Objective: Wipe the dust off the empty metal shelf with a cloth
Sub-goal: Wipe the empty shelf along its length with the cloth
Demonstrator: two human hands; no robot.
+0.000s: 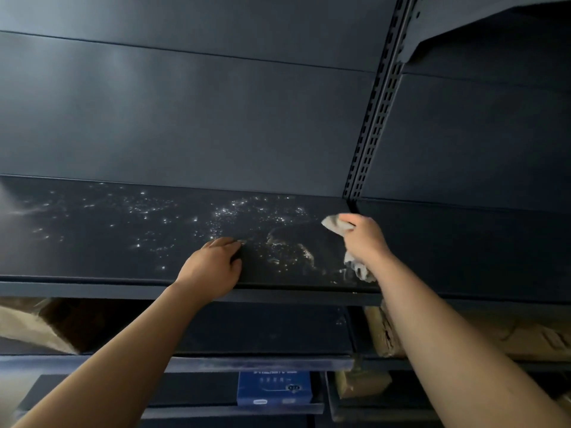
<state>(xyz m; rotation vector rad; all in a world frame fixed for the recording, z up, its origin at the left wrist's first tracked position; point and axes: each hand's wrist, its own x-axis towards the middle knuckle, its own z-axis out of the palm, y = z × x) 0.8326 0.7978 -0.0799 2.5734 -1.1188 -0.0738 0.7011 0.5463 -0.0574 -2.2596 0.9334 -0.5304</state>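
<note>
A blue box (pixel 273 388) and brown packages (pixel 482 338) are being kept on lower shelves (pixel 247 362), beside a slotted upright (pixel 375 109).

Back wall: I see dark blue metal panels (pixel 191 118) with horizontal seams.
Upright: a slotted post (pixel 375 106) divides the two bays.
Upper right: I see a bracket (pixel 414 41) under a higher board.
Below: I make out cardboard (pixel 506 335) at right and a blue box (pixel 273 387).
Light: dim, with a pale sheen at left.
</note>
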